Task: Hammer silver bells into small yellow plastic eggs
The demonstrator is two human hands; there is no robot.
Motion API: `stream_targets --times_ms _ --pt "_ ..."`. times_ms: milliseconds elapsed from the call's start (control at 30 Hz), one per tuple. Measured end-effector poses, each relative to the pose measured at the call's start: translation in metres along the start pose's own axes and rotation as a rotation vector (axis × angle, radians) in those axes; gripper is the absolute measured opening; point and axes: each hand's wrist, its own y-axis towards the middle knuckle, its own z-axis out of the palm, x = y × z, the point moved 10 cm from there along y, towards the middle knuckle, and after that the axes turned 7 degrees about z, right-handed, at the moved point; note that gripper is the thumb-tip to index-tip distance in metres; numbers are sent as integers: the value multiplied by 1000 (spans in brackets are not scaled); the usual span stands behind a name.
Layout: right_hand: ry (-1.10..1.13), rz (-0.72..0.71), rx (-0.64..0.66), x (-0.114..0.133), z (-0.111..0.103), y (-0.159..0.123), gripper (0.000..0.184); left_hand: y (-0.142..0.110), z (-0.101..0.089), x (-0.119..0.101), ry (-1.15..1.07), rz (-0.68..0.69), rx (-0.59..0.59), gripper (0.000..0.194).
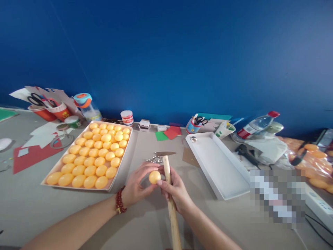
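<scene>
Orange table-tennis ball: sitting between both hands above the grey tabletop; serving as clock centre, with 12 o'clock pointing toward the blue wall.
Left hand: curving partly closed from 9 o'clock, fingers passing above the ball and thumb below; whether it is gripping the ball, the view is not showing clearly enough to tell.
Right hand: wrapping around the wooden rod, thumb tip touching the ball at 4 o'clock.
Rod alignment: running through the right hand, upper end pointing toward 12 o'clock, lower end toward 6.
Red-bead bracelet: encircling the left wrist.
Silver beads: lying in a cluster at 12 o'clock, just beside the knife.
Ball tray: resting between 9 and 10 o'clock, holding rows of orange balls.
White box: standing near 3 o'clock, containing small silver pieces at its far left corner.
Red-capped plastic bottle: leaning at 2 o'clock, beyond the box.
</scene>
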Motion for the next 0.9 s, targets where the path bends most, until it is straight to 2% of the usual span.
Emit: stream_targets --times_ms 100,200,333,400,533,667,800,900 --pt "-31 9 -30 -2 -2 1 44 -5 1 6 -48 -41 -16 41" --pt "-28 8 -21 -2 -2 1 44 -9 -1 17 -219 -140 -78 44" --pt "20 -3 -55 4 -6 1 38 -9 3 37 -710 -346 -195 44" --pt "66 -13 -85 8 -9 1 37 -8 3 47 -936 -431 -299 42" --pt "120 -12 -109 9 -13 3 37 -13 10 64 -1231 -613 -398 25" --pt "123 -8 -78 6 -11 4 32 -21 12 75 -1206 -723 -416 37" --pt "109 -14 -54 5 -8 4 30 -26 8 81 -1041 -788 -422 32" --pt "103 -9 -45 5 -7 4 32 -23 6 78 -1019 -780 -425 33"
